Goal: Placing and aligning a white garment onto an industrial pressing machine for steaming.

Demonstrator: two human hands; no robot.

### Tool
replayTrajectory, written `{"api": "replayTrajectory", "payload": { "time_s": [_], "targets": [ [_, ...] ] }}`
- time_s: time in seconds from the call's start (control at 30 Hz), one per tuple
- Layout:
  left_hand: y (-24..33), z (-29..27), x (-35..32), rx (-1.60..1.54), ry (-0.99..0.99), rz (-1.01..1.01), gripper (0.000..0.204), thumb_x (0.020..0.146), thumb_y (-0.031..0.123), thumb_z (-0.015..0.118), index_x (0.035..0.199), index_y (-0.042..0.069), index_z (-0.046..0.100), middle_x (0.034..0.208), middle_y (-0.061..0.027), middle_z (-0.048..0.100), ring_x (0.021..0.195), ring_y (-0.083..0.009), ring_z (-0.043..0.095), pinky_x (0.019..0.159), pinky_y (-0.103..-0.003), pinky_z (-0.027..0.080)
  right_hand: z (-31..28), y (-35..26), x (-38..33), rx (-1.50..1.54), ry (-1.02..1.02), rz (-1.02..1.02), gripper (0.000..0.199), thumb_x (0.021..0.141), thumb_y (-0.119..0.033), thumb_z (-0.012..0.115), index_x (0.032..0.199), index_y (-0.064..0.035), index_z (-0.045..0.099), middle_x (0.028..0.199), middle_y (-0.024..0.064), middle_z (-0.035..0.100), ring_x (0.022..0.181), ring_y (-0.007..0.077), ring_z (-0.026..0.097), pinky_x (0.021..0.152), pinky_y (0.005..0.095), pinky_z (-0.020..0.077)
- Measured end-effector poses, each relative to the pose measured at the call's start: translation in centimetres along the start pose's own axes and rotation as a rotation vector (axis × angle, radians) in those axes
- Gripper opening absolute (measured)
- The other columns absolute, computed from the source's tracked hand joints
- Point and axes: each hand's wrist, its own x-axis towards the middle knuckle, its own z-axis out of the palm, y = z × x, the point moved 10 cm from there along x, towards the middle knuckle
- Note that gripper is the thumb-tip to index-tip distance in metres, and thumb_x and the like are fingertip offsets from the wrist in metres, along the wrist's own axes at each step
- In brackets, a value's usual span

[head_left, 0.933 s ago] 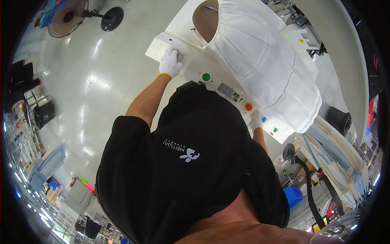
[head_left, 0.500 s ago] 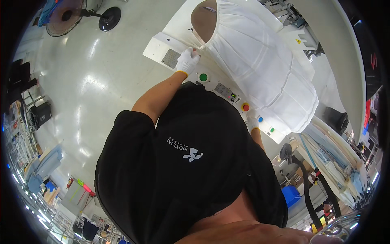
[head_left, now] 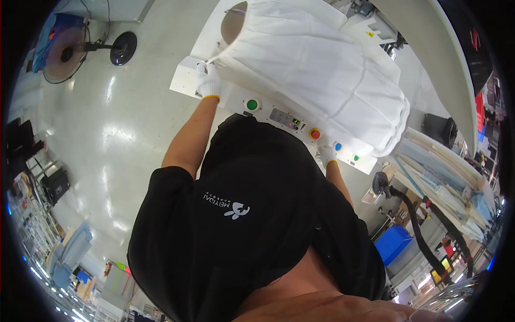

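A white gathered garment (head_left: 316, 70) lies spread over the pressing machine's bed, its round opening at the upper left. My left hand (head_left: 208, 80), in a white knitted glove with a yellow cuff, has its fingers closed on the drawn-out corner of the garment beside that opening. At the front control panel (head_left: 230, 99), my right hand (head_left: 326, 154), also gloved, rests by the panel's edge, close to the blue button (head_left: 337, 146) and below the red button (head_left: 315, 133). My right fingers are mostly hidden, so their grip is unclear.
A green button (head_left: 252, 104) and a small display sit along the panel. The machine's large pale upper part (head_left: 434, 59) curves at the right. A standing fan (head_left: 67, 53) is at the far left; a blue bin (head_left: 393, 244) and a rack of hanging cloth (head_left: 445, 182) stand right.
My left hand has shifted left, and the garment's corner is drawn out to it. The opening looks narrower. The whole view has swung slightly; my right hand stays by the panel.
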Motion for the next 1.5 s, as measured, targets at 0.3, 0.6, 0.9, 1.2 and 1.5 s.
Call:
{"api": "replayTrajectory", "payload": {
  "time_s": [0.3,0.6,0.9,1.2,1.5],
  "targets": [
    [3.3,0.8,-0.5,0.591,-0.308,0.567,0.027,0.095,0.023,0.055,0.103,0.006,0.074,0.086,-0.0101,0.07,0.078,-0.0256,0.062,0.074,-0.036,0.051,1.1,-3.4,-1.8,0.081,-0.034,-0.092,0.022,0.09,-0.013,0.057,0.102,0.001,0.068,0.082,0.0147,0.065,0.062,0.0227,0.061,0.051,0.0294,0.0471],
    [0.2,-0.5,3.6,0.587,-0.381,0.399,0.031,0.091,0.026,0.058,0.111,0.009,0.076,0.098,-0.0146,0.074,0.083,-0.0319,0.065,0.078,-0.041,0.053,-4.8,-4.7,-1.2,0.409,0.111,-0.358,0.018,0.089,-0.01,0.061,0.102,0.0,0.067,0.1,0.0164,0.068,0.086,0.0252,0.064,0.07,0.0309,0.0532],
    [2.3,-0.1,2.9,0.435,-0.361,0.261,0.033,0.096,0.019,0.058,0.118,0.001,0.074,0.091,-0.0066,0.073,0.075,-0.0138,0.059,0.068,-0.027,0.05,-14.6,-1.3,3.3,0.943,0.014,-0.749,0.021,0.103,-0.007,0.045,0.119,0.0019,0.055,0.12,0.0148,0.057,0.1,0.0305,0.062,0.081,0.0398,0.0567],
    [2.8,-1.8,2.7,0.31,-0.293,0.131,0.031,0.096,0.019,0.055,0.114,0.003,0.074,0.084,-0.0043,0.069,0.071,-0.0128,0.056,0.07,-0.025,0.048,-17.7,-1.5,5.5,1.106,0.319,-0.526,0.045,0.093,-0.008,0.055,0.135,-0.0008,0.04,0.121,0.0169,0.056,0.089,0.0269,0.063,0.074,0.0353,0.0559],
    [2.8,-1.0,3.6,0.598,-0.311,0.187,0.035,0.097,0.026,0.058,0.117,0.002,0.074,0.091,-0.0073,0.073,0.076,-0.0156,0.061,0.074,-0.026,0.05,-22.3,0.7,4.2,1.061,0.591,-0.348,0.058,0.088,-0.003,0.058,0.143,-0.0014,0.039,0.118,0.0171,0.06,0.079,0.0202,0.062,0.06,0.0274,0.0534]
  ]
}}
